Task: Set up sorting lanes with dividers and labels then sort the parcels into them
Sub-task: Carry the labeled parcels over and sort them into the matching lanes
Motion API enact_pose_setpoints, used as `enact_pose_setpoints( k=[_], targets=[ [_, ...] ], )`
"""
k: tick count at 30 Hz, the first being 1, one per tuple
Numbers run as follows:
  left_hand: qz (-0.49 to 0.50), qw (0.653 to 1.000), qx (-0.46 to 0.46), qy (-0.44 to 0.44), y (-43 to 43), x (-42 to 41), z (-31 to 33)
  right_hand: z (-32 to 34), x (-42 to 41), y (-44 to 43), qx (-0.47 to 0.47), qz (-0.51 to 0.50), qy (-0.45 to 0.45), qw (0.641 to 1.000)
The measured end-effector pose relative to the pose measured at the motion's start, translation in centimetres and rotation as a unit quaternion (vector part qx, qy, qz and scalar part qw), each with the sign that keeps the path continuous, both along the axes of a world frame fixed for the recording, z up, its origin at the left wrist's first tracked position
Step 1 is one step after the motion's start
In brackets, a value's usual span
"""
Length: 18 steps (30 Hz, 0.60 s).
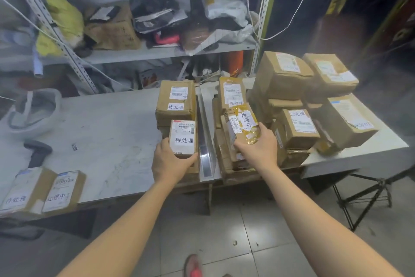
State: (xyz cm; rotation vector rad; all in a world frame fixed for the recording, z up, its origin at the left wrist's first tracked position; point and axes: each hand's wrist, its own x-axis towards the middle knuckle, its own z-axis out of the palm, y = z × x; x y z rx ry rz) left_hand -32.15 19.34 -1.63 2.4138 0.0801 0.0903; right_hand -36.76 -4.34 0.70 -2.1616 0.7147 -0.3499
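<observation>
Two parcels we hold near the centre of the frame, the left hand (pixel 173 161) curled round a small box (pixel 183 139) left of the metal divider (pixel 206 133), the right hand (pixel 258 144) gripping a yellow-taped parcel (pixel 246 124) right of it, apparently so each joins its labelled lane.

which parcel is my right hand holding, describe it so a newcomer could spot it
Find the long shiny metal divider lying across the white table. Right of it is a heap of brown cardboard parcels; the right hand grips the flat yellow-taped parcel on top, at the near end. Only its white label is turned sideways.
</observation>
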Motion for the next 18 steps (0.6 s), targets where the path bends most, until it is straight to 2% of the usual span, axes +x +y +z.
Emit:
enact_pose_setpoints(
  k=[12, 18],
  targets=[
    [-0.009, 0.998, -0.048, 0.044, 0.4, 1.8, -4.4, -1.2, 1.4, 0.2, -0.029, -0.004, 0.037, 0.999],
    [-0.02, 0.998, -0.022, 0.057, 0.7, 2.3, -3.8, -0.7, 1.8, -0.3, -0.015, 0.007, 0.038, 0.999]
  ],
)
